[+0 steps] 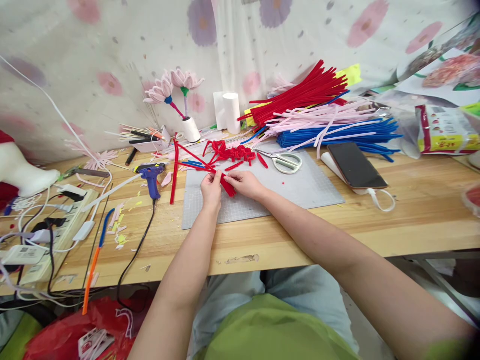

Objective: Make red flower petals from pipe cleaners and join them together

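Observation:
Over the grey cutting mat [247, 216], both hands pinch one small bunch of red pipe cleaners [228, 187]. My left hand [212, 189] grips it from the left, fingers closed. From the right, my right hand [245, 184] closes its fingertips on the same bunch. Long red stems fan out from it toward the upper left. Just behind lie curled red pipe-cleaner pieces [228, 151] and a few short red bits. White-handled scissors [287, 163] rest on the mat to the right of these pieces.
Bundles of red [300, 100], pink and blue pipe cleaners [337, 134] are piled at the back right. A phone [356, 166] lies in front of them. Left of the mat are a blue glue gun [151, 179] and a cabled power strip [56, 240]. Pink flowers [174, 87] stand behind.

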A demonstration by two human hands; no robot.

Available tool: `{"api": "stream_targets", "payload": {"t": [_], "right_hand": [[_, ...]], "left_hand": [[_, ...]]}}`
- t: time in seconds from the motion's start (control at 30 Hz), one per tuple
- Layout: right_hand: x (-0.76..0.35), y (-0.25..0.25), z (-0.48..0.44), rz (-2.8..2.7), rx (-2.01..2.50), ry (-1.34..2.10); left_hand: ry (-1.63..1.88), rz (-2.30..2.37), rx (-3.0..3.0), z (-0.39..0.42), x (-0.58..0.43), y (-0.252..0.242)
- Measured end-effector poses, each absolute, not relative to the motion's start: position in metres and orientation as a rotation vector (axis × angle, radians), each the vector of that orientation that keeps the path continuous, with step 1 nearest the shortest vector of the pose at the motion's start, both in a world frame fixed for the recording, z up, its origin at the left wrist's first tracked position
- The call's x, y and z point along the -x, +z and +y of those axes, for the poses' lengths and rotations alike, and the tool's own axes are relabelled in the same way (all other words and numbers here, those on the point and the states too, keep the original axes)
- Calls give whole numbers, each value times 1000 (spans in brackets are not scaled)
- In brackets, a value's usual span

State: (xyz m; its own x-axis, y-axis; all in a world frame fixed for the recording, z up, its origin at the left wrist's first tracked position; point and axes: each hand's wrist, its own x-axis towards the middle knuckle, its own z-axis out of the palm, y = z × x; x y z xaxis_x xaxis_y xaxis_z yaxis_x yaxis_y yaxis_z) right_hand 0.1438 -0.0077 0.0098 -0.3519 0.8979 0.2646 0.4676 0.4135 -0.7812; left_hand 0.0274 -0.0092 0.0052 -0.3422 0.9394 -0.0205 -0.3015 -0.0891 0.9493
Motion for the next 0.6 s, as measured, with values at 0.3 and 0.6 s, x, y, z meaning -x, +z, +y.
{"api": "stream_targets", "payload": {"t": [0.3,0.6], "right_hand": [[-134,12,-3,-1850,1177,1236],[-140,21,-11,-2225,1457,722]], "left_hand": [[1556,1164,-830,-9,-25,11],[1554,1285,-660,-2,-5,17]]}}
